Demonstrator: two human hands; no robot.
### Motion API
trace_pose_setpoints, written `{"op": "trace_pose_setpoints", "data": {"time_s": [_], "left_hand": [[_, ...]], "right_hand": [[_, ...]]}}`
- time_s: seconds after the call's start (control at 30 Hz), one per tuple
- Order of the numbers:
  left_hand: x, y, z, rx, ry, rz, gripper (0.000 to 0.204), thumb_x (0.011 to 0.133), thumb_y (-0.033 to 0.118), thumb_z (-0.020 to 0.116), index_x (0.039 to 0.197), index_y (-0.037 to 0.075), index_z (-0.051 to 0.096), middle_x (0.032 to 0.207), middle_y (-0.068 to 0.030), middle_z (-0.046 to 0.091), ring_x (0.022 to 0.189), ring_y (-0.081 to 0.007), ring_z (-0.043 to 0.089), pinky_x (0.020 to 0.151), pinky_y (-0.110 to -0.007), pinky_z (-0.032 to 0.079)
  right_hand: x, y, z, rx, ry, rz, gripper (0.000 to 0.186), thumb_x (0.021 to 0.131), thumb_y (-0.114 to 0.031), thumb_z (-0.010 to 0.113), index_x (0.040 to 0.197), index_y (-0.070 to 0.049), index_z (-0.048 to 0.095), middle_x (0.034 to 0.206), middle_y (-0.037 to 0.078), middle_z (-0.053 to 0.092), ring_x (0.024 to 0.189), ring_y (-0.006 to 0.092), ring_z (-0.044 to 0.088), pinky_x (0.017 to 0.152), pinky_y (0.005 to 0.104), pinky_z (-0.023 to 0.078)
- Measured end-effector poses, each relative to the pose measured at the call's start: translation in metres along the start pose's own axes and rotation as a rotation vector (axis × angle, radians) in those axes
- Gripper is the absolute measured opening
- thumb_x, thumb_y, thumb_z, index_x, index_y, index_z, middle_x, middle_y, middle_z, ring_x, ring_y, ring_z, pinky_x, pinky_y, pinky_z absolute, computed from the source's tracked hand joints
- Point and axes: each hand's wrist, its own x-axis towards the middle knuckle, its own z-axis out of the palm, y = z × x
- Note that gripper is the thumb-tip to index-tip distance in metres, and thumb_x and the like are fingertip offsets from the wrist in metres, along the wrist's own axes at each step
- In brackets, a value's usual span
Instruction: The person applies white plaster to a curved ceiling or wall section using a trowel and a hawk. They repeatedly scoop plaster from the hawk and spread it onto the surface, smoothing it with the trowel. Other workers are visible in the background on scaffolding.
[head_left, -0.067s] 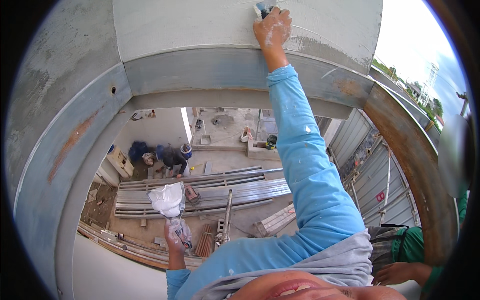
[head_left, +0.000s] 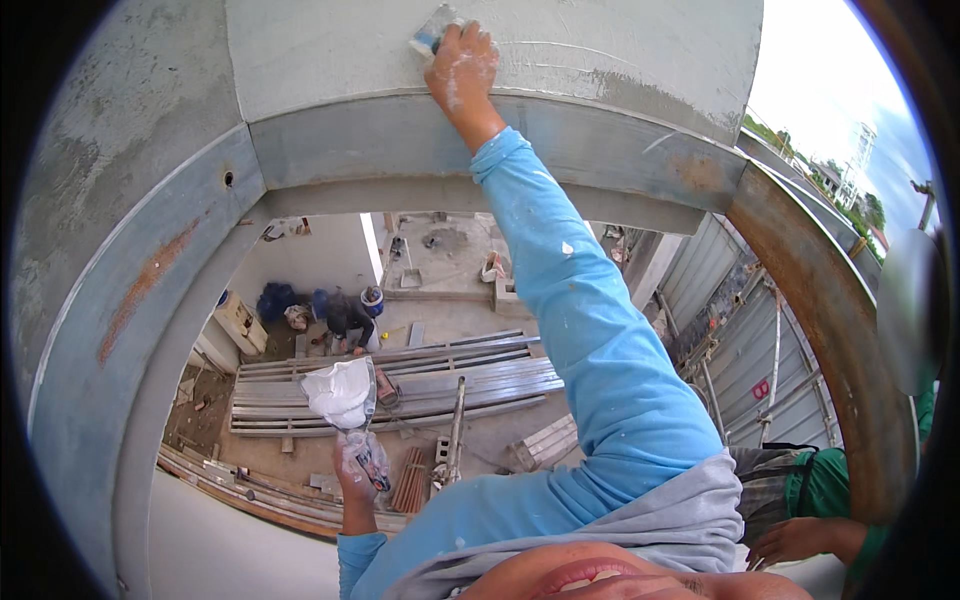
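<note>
wall skim-coating: right hand up with putty knife, left hand low with putty load

head view, only one: right hand [head_left: 465, 65] is raised to the pale wall panel [head_left: 330, 50], fingers wrapped tight around a putty knife [head_left: 434, 30]. blade is at the panel face; full contact can't be told from this angle. thin ridges of smeared coat run to the right of the hand, and a darker rough patch [head_left: 650, 92] sits further right, just above the grey steel beam [head_left: 390, 138].

left hand [head_left: 354, 472] is low, well below the beam, closed on what looks like the handle of a trowel [head_left: 372, 392] bearing a heap of white putty [head_left: 337, 393]. fingers and smears hide part of that grip.

step in hand, as judged: spreading and smoothing putty over the panel. next move probably calls for a flat blade, even pressure along the ridges, plus a level left hand so the heap doesn't slide.

below: stacked metal channels [head_left: 470, 383], a crouching co-worker [head_left: 347, 320]. lower right: another person's hand [head_left: 792, 543], green sleeve [head_left: 826, 483].
</note>
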Motion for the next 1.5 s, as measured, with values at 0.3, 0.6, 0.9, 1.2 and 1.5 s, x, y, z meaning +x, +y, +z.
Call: {"op": "trace_pose_setpoints", "data": {"time_s": [0.3, 0.6, 0.9, 1.2, 1.5], "left_hand": [[-0.006, -0.005, -0.035, 0.697, 0.209, 0.020, 0.056, 0.086, -0.002, 0.065, 0.134, 0.005, 0.037, 0.083, -0.0063, 0.057, 0.052, -0.0134, 0.052, 0.043, -0.029, 0.044], [0.125, 0.008, 0.117, 1.462, -0.462, 0.446, 0.048, 0.074, 0.003, 0.071, 0.119, -0.003, 0.056, 0.098, -0.0192, 0.067, 0.086, -0.0332, 0.066, 0.077, -0.043, 0.050], [0.236, -0.023, 0.521, 1.659, -0.706, 1.569, 0.042, 0.073, 0.014, 0.065, 0.114, 0.006, 0.061, 0.078, -0.0178, 0.068, 0.072, -0.0385, 0.067, 0.064, -0.049, 0.053], [0.309, -0.086, 0.715, 1.837, -0.655, 1.945, 0.054, 0.080, 0.029, 0.065, 0.126, 0.003, 0.059, 0.080, -0.0133, 0.070, 0.072, -0.0306, 0.069, 0.065, -0.045, 0.054], [0.315, -0.096, 0.744, 2.039, -0.576, 1.842, 0.049, 0.079, 0.020, 0.061, 0.127, 0.011, 0.060, 0.084, -0.0153, 0.072, 0.074, -0.0339, 0.071, 0.066, -0.045, 0.057]], "right_hand": [[-0.023, 0.018, -0.095, 0.287, 0.148, -0.021, 0.021, 0.087, -0.020, 0.063, 0.100, -0.005, 0.070, 0.100, 0.020, 0.061, 0.094, 0.0423, 0.060, 0.080, 0.0474, 0.049], [-0.254, 0.206, -0.302, 0.356, 0.196, 0.753, 0.030, 0.094, -0.022, 0.061, 0.108, 0.003, 0.070, 0.102, 0.015, 0.072, 0.093, 0.0275, 0.064, 0.090, 0.0390, 0.045], [-0.635, 0.178, -0.417, 0.231, -0.494, 1.169, 0.029, 0.090, -0.017, 0.061, 0.113, 0.000, 0.066, 0.102, 0.019, 0.071, 0.096, 0.0336, 0.068, 0.086, 0.0397, 0.050], [-0.619, 0.224, -0.483, 0.209, -0.543, 1.237, 0.027, 0.091, -0.017, 0.061, 0.111, 0.000, 0.065, 0.099, 0.022, 0.069, 0.092, 0.0376, 0.067, 0.082, 0.0422, 0.050], [-0.635, 0.268, -0.509, 0.174, -0.485, 1.320, 0.031, 0.091, -0.021, 0.062, 0.113, 0.002, 0.065, 0.103, 0.025, 0.068, 0.099, 0.0421, 0.064, 0.087, 0.0456, 0.049]]}}
